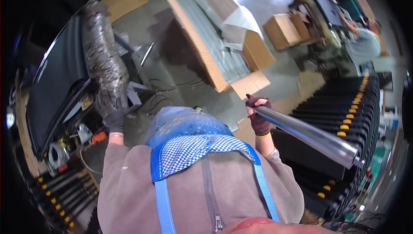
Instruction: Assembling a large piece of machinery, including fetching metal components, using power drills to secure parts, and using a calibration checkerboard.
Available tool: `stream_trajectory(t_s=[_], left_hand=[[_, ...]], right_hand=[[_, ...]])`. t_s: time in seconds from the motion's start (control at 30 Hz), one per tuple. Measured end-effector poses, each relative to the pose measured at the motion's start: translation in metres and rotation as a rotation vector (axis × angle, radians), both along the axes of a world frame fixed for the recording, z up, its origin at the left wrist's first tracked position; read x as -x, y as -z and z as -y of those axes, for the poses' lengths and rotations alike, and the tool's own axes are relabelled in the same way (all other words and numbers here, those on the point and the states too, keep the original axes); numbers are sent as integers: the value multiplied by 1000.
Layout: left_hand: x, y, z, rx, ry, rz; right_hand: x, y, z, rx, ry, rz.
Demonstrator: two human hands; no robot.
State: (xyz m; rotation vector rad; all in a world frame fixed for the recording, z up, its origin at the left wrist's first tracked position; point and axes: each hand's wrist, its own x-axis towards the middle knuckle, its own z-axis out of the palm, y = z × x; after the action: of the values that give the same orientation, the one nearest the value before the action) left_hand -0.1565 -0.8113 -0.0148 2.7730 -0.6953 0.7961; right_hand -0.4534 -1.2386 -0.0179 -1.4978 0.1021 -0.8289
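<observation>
My right hand (259,114), in a dark red and black glove with bare fingertips, is closed around the near end of a shiny metal tube (307,135). The tube slants out to the right and down, its far end beyond my right arm. On the left, my left hand (111,108) in a dark grey glove lies with fingers stretched over the near end of a long support (103,49) wrapped in crinkled, brownish-silver film. Left of that support, a curved black panel (58,77) leans against it.
An open cardboard box (198,40) lined with grey foam sheeting lies ahead. Smaller cartons (286,31) stand farther right. Stacked black parts with yellow pieces (340,109) fill the right side; similar ones (56,199) are at lower left. A co-worker (363,44) bends at the far right.
</observation>
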Motion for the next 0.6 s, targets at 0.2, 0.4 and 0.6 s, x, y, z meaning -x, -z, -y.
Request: stream_trajectory(t_s=[0.2,0.4,0.6], left_hand=[[-34,-15,-17,89,-294,194],[-79,-27,-37,27,-528,46],[-105,-33,-38,21,-559,87]], right_hand=[[-97,-3,18,-212,-212,-100],[-197,1,31,93,-209,-211],[-306,-18,51,267,-184,-459]])
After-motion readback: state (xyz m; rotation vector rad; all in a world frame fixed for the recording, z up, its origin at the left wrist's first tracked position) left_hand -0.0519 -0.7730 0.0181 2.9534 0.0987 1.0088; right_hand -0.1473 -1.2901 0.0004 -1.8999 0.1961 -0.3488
